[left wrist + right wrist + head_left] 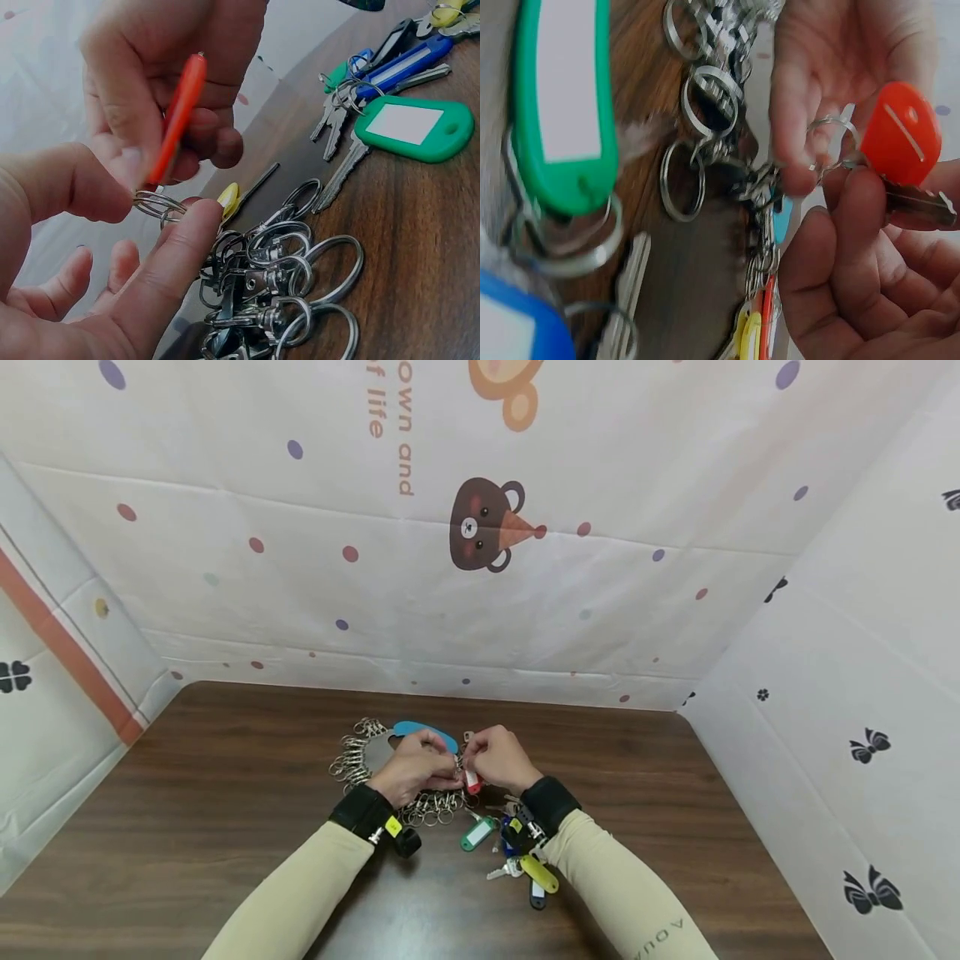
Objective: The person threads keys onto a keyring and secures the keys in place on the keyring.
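Note:
A grey plate (pixel 377 753) with a blue edge strip (pixel 420 729) lies on the table, fringed by several metal clasps with split rings (pixel 348 766). Over its right side, my left hand (pixel 417 767) pinches a split ring (pixel 156 202) between thumb and forefinger. My right hand (pixel 502 760) meets it from the right and holds a red key tag (pixel 901 139). A key (pixel 922 204) sticks out beneath that tag, between the right fingers. In the left wrist view the tag stands nearly edge-on, its lower end right at the pinched ring.
Near my right wrist lies a cluster of tagged keys: a green tag (pixel 477 833), a blue tag (pixel 409 67), a yellow tag (pixel 540 874) and a black tag (pixel 537 896). Printed cloth walls (pixel 600 610) stand behind and beside the brown table (pixel 187 827).

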The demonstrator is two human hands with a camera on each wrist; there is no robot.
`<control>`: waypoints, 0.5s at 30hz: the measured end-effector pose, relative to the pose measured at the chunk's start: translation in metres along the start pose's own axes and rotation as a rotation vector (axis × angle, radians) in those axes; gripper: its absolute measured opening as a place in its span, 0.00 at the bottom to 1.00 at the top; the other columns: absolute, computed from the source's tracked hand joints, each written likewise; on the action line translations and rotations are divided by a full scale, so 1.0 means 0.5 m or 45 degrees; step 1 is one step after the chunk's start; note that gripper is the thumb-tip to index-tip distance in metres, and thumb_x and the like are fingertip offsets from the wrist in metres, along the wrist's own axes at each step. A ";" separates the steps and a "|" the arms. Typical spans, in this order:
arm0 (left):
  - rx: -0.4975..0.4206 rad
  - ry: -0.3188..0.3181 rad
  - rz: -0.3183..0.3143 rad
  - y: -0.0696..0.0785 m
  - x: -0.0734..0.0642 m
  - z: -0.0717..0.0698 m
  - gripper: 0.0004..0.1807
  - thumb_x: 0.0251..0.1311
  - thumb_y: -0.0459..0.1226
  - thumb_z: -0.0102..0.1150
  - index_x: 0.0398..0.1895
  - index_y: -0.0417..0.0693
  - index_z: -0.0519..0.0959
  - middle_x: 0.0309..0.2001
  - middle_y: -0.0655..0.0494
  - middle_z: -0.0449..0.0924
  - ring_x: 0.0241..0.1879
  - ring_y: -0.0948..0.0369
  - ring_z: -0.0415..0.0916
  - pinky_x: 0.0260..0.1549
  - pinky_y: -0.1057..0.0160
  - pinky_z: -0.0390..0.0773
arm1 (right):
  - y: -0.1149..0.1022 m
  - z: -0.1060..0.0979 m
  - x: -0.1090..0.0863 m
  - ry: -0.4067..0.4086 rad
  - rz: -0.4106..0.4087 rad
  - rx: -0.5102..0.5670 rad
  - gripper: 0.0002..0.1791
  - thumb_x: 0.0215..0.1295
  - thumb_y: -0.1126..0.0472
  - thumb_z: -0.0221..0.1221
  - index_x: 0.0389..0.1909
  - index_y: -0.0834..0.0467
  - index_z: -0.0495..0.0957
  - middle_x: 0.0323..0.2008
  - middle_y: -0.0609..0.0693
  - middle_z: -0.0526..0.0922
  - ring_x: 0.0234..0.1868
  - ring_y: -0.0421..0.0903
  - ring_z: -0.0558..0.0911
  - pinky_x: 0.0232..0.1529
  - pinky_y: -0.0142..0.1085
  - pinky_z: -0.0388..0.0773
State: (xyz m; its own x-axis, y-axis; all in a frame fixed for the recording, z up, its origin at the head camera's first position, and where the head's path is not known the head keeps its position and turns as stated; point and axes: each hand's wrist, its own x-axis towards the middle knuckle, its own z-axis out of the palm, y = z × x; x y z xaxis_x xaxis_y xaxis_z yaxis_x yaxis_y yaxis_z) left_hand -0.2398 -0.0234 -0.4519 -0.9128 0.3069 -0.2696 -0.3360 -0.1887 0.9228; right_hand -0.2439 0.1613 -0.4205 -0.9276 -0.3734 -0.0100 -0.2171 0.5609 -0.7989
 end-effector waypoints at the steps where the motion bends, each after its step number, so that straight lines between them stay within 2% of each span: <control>1: 0.001 0.004 0.000 -0.001 0.001 0.000 0.18 0.58 0.17 0.57 0.42 0.42 0.63 0.31 0.48 0.71 0.28 0.56 0.84 0.39 0.55 0.91 | 0.001 0.001 0.000 0.001 0.015 0.019 0.08 0.59 0.73 0.60 0.26 0.64 0.87 0.22 0.50 0.84 0.21 0.40 0.74 0.23 0.30 0.69; 9: -0.006 0.007 -0.008 -0.005 0.005 0.003 0.19 0.58 0.19 0.56 0.46 0.39 0.62 0.30 0.49 0.71 0.29 0.56 0.84 0.41 0.56 0.90 | -0.003 0.004 -0.002 0.022 0.135 0.023 0.09 0.59 0.73 0.59 0.26 0.65 0.87 0.28 0.53 0.86 0.22 0.40 0.79 0.23 0.31 0.80; 15: 0.021 0.032 0.000 -0.006 0.005 0.004 0.18 0.58 0.19 0.57 0.47 0.38 0.64 0.30 0.49 0.74 0.31 0.57 0.84 0.39 0.56 0.90 | -0.012 0.009 -0.004 -0.001 0.185 0.055 0.10 0.59 0.73 0.58 0.26 0.64 0.88 0.30 0.54 0.86 0.22 0.41 0.81 0.24 0.33 0.82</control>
State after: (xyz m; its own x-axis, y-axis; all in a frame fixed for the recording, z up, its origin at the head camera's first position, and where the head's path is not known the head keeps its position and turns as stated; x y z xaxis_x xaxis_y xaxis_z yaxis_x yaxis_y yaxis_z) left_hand -0.2406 -0.0204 -0.4546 -0.9185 0.2830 -0.2761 -0.3322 -0.1735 0.9271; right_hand -0.2392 0.1554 -0.4182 -0.9481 -0.2911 -0.1277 -0.0674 0.5766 -0.8143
